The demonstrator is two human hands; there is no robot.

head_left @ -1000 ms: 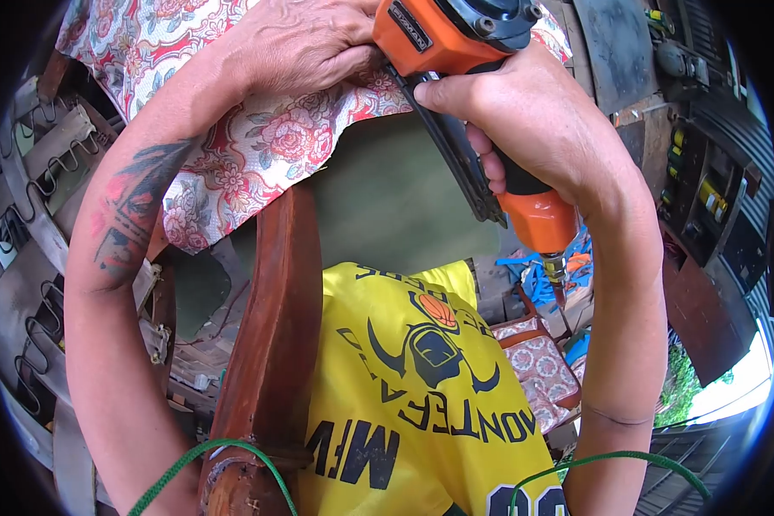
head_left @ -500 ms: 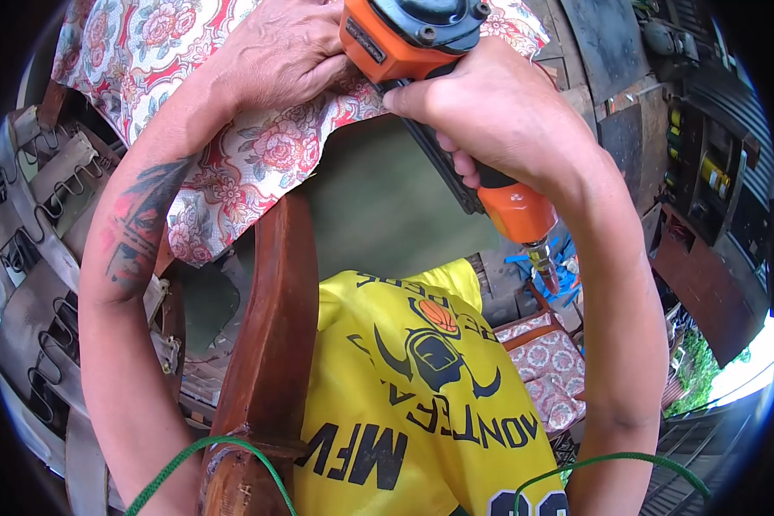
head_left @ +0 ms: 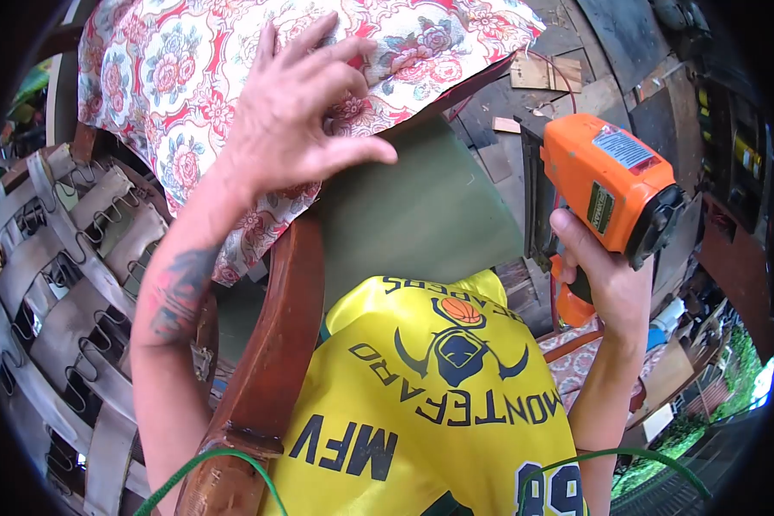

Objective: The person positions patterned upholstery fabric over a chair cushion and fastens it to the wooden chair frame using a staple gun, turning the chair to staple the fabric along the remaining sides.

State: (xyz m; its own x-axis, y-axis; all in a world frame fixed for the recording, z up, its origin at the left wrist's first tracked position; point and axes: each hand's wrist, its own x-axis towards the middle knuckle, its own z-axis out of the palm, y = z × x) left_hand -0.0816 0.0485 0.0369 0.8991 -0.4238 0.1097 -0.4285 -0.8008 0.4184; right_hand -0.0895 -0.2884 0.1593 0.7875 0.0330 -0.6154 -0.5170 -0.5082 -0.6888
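My left hand (head_left: 297, 112) lies with fingers spread on a white, red and blue floral fabric (head_left: 176, 73). The cloth drapes over a piece of furniture with a curved brown wooden frame part (head_left: 285, 318). A dull green panel (head_left: 413, 206) shows below the fabric's edge. To the right, my right hand (head_left: 606, 275) is wrapped round the handle of an orange and black air staple gun (head_left: 611, 176), held up away from the fabric. Its dark magazine points toward the panel. Part of the handle is hidden behind my fingers.
Grey webbing straps (head_left: 86, 310) with wire springs stretch across a frame on the left. Wood scraps (head_left: 546, 73) lie on the plank floor beyond the panel. A floral cushioned seat (head_left: 576, 370) is at lower right. Green cords (head_left: 232, 456) hang close to the camera.
My right hand has carried the staple gun away from the fabric, to the right and lower. My left hand has opened from a closed grip at the fabric's edge and lies spread on it.
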